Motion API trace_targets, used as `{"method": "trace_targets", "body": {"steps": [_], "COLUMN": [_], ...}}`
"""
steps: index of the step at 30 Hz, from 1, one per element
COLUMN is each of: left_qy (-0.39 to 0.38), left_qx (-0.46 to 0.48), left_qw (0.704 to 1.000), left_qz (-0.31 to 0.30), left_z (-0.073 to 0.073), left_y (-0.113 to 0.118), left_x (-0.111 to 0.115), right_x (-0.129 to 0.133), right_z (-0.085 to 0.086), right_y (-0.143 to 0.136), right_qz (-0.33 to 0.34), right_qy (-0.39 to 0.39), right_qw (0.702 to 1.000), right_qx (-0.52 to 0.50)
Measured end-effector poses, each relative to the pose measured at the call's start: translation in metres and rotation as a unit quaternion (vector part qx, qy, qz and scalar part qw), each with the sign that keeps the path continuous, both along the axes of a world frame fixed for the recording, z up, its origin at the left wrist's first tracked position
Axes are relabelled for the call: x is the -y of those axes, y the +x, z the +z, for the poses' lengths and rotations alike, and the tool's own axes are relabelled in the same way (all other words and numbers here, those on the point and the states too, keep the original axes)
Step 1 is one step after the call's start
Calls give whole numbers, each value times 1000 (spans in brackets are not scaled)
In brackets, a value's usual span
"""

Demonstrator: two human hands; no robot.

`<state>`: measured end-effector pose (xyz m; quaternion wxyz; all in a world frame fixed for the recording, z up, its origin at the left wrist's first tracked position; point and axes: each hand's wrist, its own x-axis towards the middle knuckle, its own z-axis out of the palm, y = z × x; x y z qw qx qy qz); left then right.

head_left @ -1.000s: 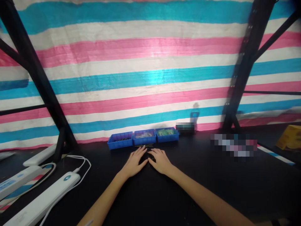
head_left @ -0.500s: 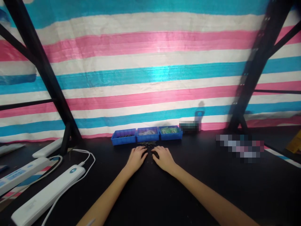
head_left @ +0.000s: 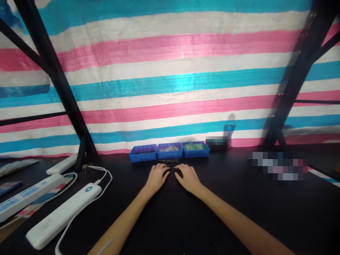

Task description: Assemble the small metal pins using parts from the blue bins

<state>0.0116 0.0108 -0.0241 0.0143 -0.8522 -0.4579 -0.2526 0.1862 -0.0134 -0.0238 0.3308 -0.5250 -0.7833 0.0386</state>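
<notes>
My left hand (head_left: 157, 177) rests palm down on the black tabletop (head_left: 172, 219), fingers forward and thumb apart; nothing shows in it. Opposite it, my right hand (head_left: 189, 177) lies likewise, with a small gap between the two. Several thin yellowish sticks (head_left: 172, 161) are strewn just beyond my fingertips, and tiny specks dot the table between my thumbs. Behind them stands a row of blue bins: the left bin (head_left: 143, 158) has small dark pieces, the middle bin (head_left: 170, 154) whitish clear pieces, and the right bin (head_left: 196, 153) green and whitish pieces.
To the left lie a long white device (head_left: 63, 216) with a looping white cable (head_left: 110, 179) and a white power strip (head_left: 29, 194). Black frame posts (head_left: 63, 88) rise at both sides before a striped sheet (head_left: 172, 63). Blurred-out items (head_left: 278, 165) lie at the right.
The camera view has turned slightly left, so the scene sits further right in the picture. Both hands keep nearly the same place and pose on the table.
</notes>
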Motion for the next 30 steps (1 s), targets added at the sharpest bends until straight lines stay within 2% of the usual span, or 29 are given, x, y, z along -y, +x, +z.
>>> {"method": "trace_targets", "body": {"steps": [6,14,19,23,27,30], "left_qy": [1,6,4,-5,-42,-88], "left_qx": [25,17,40,125,263,314], "left_qw": [999,999,996,990,963,945], "left_qz": [27,39,80,59,41,18], "left_z": [6,2,4,6,7,8], "left_y": [0,2,1,0,5,12], "left_x": [3,4,3,2,2,5], "right_x": [0,-1,-1,-1,1,2], "right_z": [-1,-2,-1,0,2,5], "right_y": [0,0,0,1,0,0], "right_qz": [2,4,3,7,14,26], "right_qy": [7,1,4,-5,3,12], "right_qw": [1000,1000,1000,1000,1000,999], "right_qx": [4,16,20,10,-2,-19]}}
